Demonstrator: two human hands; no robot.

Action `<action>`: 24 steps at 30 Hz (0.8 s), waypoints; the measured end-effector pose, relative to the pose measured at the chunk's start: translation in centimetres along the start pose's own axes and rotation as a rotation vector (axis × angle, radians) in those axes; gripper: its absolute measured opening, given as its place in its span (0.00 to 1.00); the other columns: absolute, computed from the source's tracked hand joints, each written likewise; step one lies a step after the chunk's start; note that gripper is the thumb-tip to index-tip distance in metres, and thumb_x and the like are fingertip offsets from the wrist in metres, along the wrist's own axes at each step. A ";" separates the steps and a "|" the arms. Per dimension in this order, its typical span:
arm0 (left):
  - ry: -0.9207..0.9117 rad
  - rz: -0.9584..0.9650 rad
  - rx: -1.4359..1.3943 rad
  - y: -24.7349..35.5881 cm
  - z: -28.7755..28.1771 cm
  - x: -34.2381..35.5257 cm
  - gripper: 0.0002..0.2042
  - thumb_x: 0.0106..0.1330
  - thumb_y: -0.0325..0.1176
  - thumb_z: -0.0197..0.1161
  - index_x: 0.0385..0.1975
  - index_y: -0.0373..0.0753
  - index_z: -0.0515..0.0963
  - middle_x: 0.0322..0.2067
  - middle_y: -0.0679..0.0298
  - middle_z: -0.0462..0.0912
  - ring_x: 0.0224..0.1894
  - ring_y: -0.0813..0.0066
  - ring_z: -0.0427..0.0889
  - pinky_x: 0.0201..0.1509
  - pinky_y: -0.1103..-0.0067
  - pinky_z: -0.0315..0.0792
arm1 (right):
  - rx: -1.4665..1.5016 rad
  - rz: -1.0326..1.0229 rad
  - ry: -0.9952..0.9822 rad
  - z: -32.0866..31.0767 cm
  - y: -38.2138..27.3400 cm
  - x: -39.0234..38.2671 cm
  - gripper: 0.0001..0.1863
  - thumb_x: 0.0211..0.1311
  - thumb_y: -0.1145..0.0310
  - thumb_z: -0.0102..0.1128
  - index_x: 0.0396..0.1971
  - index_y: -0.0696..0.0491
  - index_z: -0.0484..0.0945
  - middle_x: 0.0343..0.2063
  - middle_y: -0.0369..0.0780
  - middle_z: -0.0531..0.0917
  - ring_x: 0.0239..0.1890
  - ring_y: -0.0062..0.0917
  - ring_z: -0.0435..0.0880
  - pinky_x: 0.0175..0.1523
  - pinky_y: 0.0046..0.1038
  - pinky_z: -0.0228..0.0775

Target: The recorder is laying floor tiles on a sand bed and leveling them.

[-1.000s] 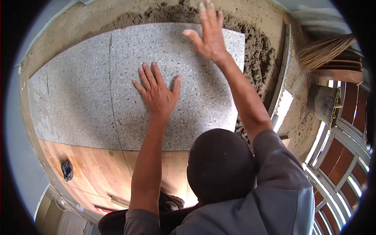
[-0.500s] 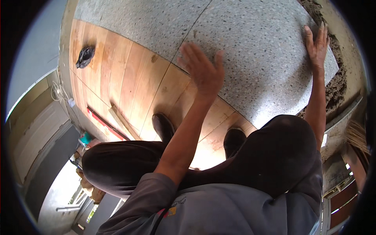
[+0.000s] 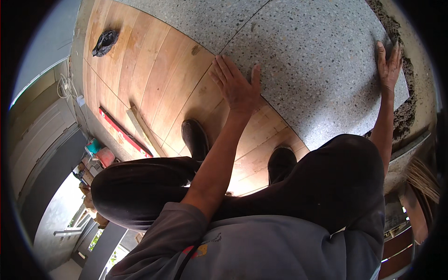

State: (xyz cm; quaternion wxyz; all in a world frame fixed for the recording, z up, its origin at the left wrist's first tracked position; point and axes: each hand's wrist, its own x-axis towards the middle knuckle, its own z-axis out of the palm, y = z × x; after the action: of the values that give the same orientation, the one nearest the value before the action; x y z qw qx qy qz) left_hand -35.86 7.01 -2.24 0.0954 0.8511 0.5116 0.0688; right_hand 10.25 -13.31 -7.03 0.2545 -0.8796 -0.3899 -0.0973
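A speckled grey slab (image 3: 322, 60) lies flat along the upper-right edge of the plank-patterned floor (image 3: 154, 65), and a matching slab (image 3: 196, 18) sits beside it, with only a thin dark seam between them. By the look of it, the covering is well advanced here: both slabs are down and their near edges meet the planks closely, though how level they sit cannot be told. Rough dark mortar (image 3: 405, 77) remains uncovered past the speckled grey slab's far edge. The left hand (image 3: 237, 91) is flat across the near edge, close to the corner at the seam, its thumb spread wide from the straight fingers. The right hand (image 3: 388, 70) appears to rest at the far edge, near a corner, fingers extended and thumb apart; neither hand grips anything. As for writing, the grey shirt (image 3: 280, 247) carries small dark lettering by a red and yellow patch, and the red bar (image 3: 123, 132) lying toward the floor's left edge has pale marks too small to read.
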 end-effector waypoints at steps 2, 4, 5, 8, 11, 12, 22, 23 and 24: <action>0.010 0.006 0.011 0.0 -0.1 -0.1 0.51 0.74 0.65 0.55 0.77 0.19 0.52 0.78 0.32 0.51 0.82 0.36 0.46 0.84 0.44 0.34 | 0.007 0.009 0.025 0.1 -0.1 -0.1 0.51 0.71 0.27 0.51 0.78 0.53 0.63 0.79 0.50 0.61 0.83 0.42 0.54 0.84 0.51 0.37; -0.014 -0.007 -0.036 -0.1 -0.1 -0.2 0.52 0.74 0.66 0.56 0.77 0.19 0.52 0.78 0.32 0.51 0.83 0.36 0.45 0.84 0.43 0.33 | 0.027 0.055 0.015 0.2 0.0 -0.2 0.51 0.71 0.26 0.50 0.79 0.52 0.62 0.80 0.49 0.61 0.83 0.42 0.54 0.84 0.51 0.36; -0.020 -0.018 -0.060 -0.2 -0.1 -0.2 0.52 0.74 0.66 0.56 0.77 0.20 0.52 0.78 0.32 0.51 0.83 0.36 0.45 0.83 0.43 0.33 | 0.025 0.029 0.043 0.2 0.1 -0.1 0.51 0.71 0.26 0.50 0.79 0.51 0.62 0.80 0.49 0.61 0.83 0.42 0.54 0.84 0.51 0.36; -0.024 0.019 -0.020 -0.5 -0.2 -0.3 0.51 0.75 0.65 0.55 0.77 0.21 0.52 0.78 0.33 0.52 0.83 0.36 0.45 0.83 0.42 0.31 | -0.007 0.026 0.013 -0.1 0.0 0.1 0.52 0.70 0.25 0.49 0.80 0.51 0.61 0.80 0.50 0.61 0.83 0.42 0.55 0.84 0.53 0.36; -0.007 0.022 0.068 0.5 -0.3 -0.2 0.48 0.76 0.63 0.55 0.77 0.21 0.54 0.78 0.33 0.52 0.83 0.36 0.45 0.82 0.40 0.31 | -0.069 0.035 0.019 -0.5 -1.8 0.4 0.53 0.70 0.24 0.47 0.80 0.51 0.58 0.80 0.50 0.59 0.83 0.42 0.56 0.84 0.56 0.33; 0.005 0.092 -0.009 1.5 -0.2 -0.2 0.47 0.76 0.62 0.55 0.77 0.23 0.56 0.77 0.33 0.54 0.83 0.36 0.46 0.82 0.40 0.32 | -0.078 -0.011 0.030 -0.7 -3.0 0.4 0.54 0.70 0.23 0.47 0.81 0.51 0.57 0.80 0.50 0.58 0.83 0.42 0.55 0.84 0.57 0.32; -0.125 0.455 -0.187 11.9 4.0 -3.0 0.45 0.74 0.64 0.56 0.78 0.30 0.59 0.79 0.40 0.54 0.83 0.40 0.47 0.81 0.36 0.33 | 0.163 -0.375 0.010 1.2 -17.4 -1.6 0.49 0.74 0.34 0.54 0.83 0.49 0.52 0.82 0.49 0.54 0.84 0.46 0.49 0.82 0.65 0.28; -0.121 0.458 -0.167 11.7 4.0 -3.0 0.46 0.73 0.64 0.57 0.78 0.30 0.59 0.79 0.41 0.53 0.83 0.41 0.47 0.81 0.36 0.32 | 0.177 -0.349 -0.009 1.3 -17.9 -1.8 0.50 0.74 0.34 0.54 0.83 0.49 0.51 0.82 0.50 0.54 0.84 0.46 0.49 0.82 0.65 0.28; -0.120 0.459 -0.155 11.6 4.0 -2.8 0.46 0.73 0.64 0.57 0.78 0.30 0.59 0.79 0.41 0.53 0.83 0.41 0.47 0.81 0.36 0.33 | 0.187 -0.322 -0.023 1.6 -18.4 -1.8 0.50 0.74 0.34 0.55 0.83 0.50 0.51 0.82 0.51 0.53 0.84 0.47 0.49 0.82 0.65 0.29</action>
State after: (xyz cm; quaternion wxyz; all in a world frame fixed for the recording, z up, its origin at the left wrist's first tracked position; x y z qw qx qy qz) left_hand -26.40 -1.16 -3.51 0.1726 0.9376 0.2916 0.0772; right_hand -4.55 -3.22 -2.29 0.3121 -0.7793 -0.5359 -0.0901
